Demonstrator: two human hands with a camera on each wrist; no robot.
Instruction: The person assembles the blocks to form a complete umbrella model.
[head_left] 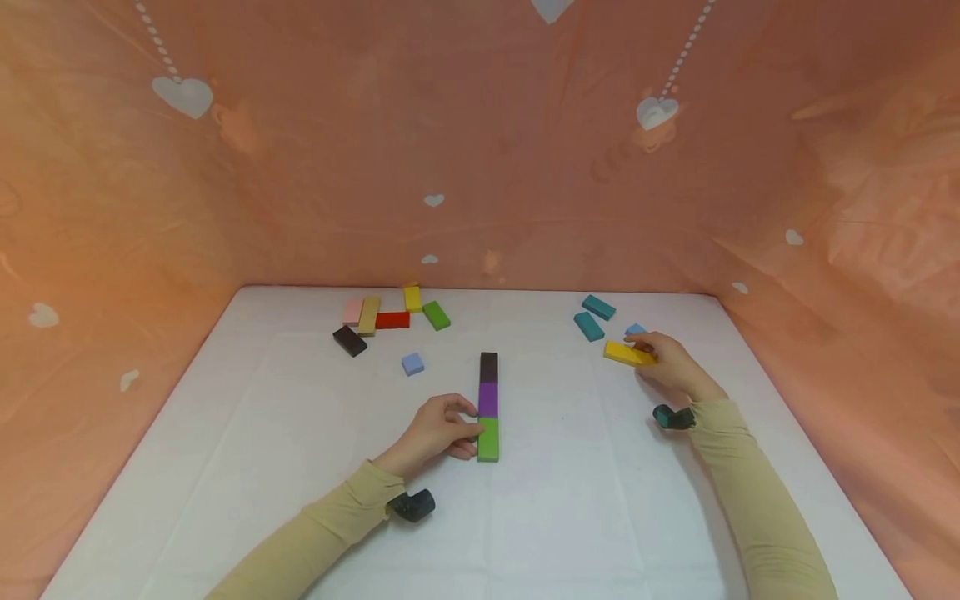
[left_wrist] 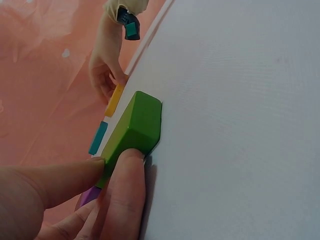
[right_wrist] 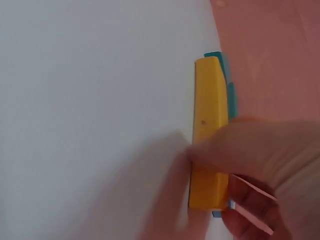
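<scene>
Left hand pinches the green block at its left long edge: thumb on top, finger against the side. Smooth, painted-looking rectangular bar, softened edges. It's the near end of a straight row of three, end to end: green, purple block, black block.

Right hand pinches the long yellow block near its right end — smooth, small dark speck on one face. Can't tell if it's off the surface. Just beyond: two teal blocks and one blue block, partly behind the fingers.

Left back, six loose bars: pink block, tan block, red block, short yellow block, second green block, second black block. Plus one squarish light-blue block closer in. 14 total.

Table: white, faintly creased. Orange sheet with white hearts walls the back and both sides — back blocks sit near that edge. Wide stretch of bare white between row and right arm.
</scene>
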